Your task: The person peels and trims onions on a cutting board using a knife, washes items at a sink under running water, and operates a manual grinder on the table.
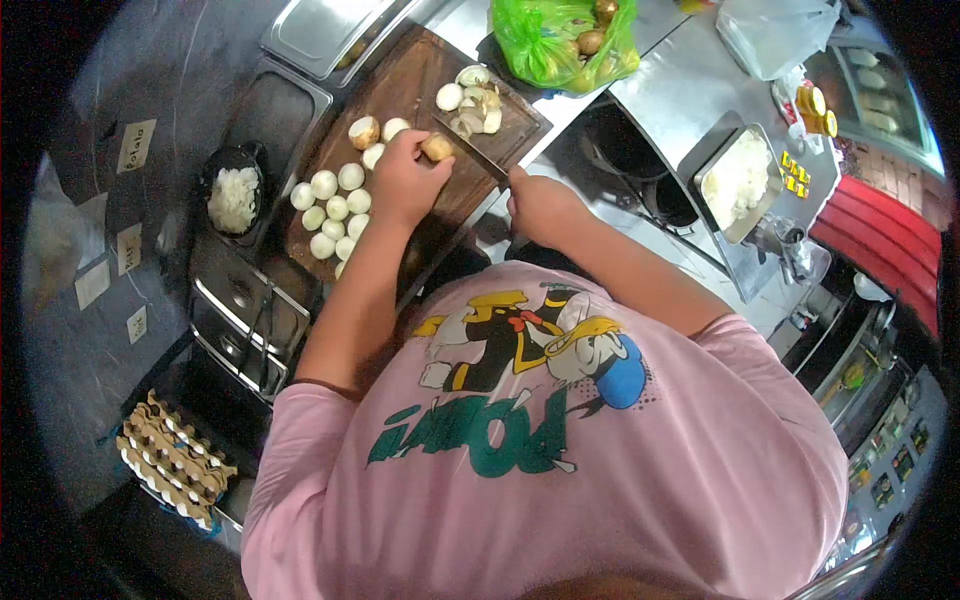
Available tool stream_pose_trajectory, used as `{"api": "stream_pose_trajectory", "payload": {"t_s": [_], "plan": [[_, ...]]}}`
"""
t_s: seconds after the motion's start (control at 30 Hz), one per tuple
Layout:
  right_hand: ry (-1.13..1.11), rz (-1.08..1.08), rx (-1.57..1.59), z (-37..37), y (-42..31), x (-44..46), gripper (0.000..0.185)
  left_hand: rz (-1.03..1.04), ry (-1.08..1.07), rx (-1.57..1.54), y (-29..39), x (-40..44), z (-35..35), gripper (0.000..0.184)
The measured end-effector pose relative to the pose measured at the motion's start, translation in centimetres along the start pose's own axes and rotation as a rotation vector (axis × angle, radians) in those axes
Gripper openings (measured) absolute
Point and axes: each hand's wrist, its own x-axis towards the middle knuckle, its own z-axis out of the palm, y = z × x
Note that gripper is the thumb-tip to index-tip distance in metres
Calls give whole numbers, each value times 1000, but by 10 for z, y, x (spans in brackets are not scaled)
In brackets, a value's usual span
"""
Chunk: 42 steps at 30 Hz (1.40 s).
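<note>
The left hand [405, 180] pinches a brown-skinned bulb [437, 148], seemingly an onion, over the wooden cutting board [395, 90], near peeled bulbs [324, 184]; the right hand [545, 208] grips a knife [483, 156].

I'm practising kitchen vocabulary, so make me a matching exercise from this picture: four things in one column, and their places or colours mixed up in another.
Column one:
1. Kitchen knife
2. Brown onion
3. Cluster of peeled onions
4. Plastic bag with brown, round produce

Column two:
A. On the wooden cutting board
B. Bright green
C. In the right hand
D. In the left hand

Right pairs: 1-C, 2-D, 3-A, 4-B.
</note>
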Motion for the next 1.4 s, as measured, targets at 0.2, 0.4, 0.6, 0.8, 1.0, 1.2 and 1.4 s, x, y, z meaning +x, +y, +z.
{"api": "stream_pose_trajectory", "payload": {"t_s": [0.2,0.4,0.6,0.8,1.0,1.2,1.4], "plan": [[27,-70,15,-22,2,-6,26,143,15,5,-3,-12,-25,60],[121,-90,6,-39,2,-15,26,155,16,45,-15,-10,-15,54],[217,-78,111,-51,19,-36,22,272,44,232,-10,-9,-14,43],[294,83,157,-62,31,-71,23,136,-82,341,8,-5,-25,43],[252,96,227,-76,66,-81,22,246,-169,412,54,14,-20,78],[142,11,227,-108,115,-69,21,247,-34,522,77,63,46,97],[20,-3,140,-138,155,-74,24,188,194,516,62,64,99,56]]}}
